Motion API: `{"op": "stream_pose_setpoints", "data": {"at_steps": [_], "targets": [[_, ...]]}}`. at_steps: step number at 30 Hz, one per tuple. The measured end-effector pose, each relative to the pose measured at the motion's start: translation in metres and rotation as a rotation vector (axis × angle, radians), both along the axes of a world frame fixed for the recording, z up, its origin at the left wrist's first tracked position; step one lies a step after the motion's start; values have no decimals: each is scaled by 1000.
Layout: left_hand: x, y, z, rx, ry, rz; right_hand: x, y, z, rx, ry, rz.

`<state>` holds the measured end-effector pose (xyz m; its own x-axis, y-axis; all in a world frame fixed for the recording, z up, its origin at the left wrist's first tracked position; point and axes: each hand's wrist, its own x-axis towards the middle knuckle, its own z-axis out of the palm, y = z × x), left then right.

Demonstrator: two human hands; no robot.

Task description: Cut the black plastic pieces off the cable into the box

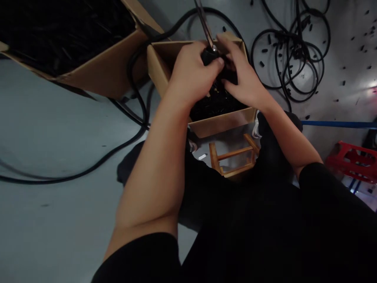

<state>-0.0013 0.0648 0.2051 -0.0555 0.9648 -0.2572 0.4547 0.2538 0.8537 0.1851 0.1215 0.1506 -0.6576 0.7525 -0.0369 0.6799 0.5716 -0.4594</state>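
A cardboard box (224, 122) of small black pieces (219, 104) stands just beyond my knees. Above it, my left hand (194, 70) closes its thumb and fingers over a thick black piece (207, 56). Right beside that piece is the pivot of a pair of scissors (206, 27), whose long metal blades point up and away from me. My right hand (240, 72) curls close on the other side, the forefinger along the pivot. Its grip seems to be on the scissors, though the handles are mostly hidden in shadow and behind fingers.
A larger cardboard box (100, 65) full of dark pieces stands at the upper left. Thick black cable (118, 153) runs across the floor, with a loose coil (294, 59) at upper right among scattered black bits. A small wooden stool (235, 153) and a red plastic item (353, 161) are nearer.
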Motion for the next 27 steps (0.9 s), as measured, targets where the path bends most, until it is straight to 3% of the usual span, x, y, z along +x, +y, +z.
{"op": "stream_pose_setpoints", "data": {"at_steps": [3,5,9,12,17,20,23,27], "targets": [[17,4,-15,51,80,180,8,-21,24,29,-39,-93],[24,3,-25,85,105,287,8,-29,25,-49,10,-94],[26,-7,-43,148,-21,257,1,-32,9,-144,191,-33],[16,-6,-65,180,-124,212,4,-28,-4,-209,243,-81],[-19,2,-109,30,-330,401,27,-17,-25,-439,288,-228],[-41,-11,-122,100,-403,282,44,-12,-36,-556,350,-236],[-57,-31,-129,143,-206,73,58,-14,-40,-619,385,-205],[-66,-42,-136,187,-45,25,65,-23,-43,-671,378,-61]]}}
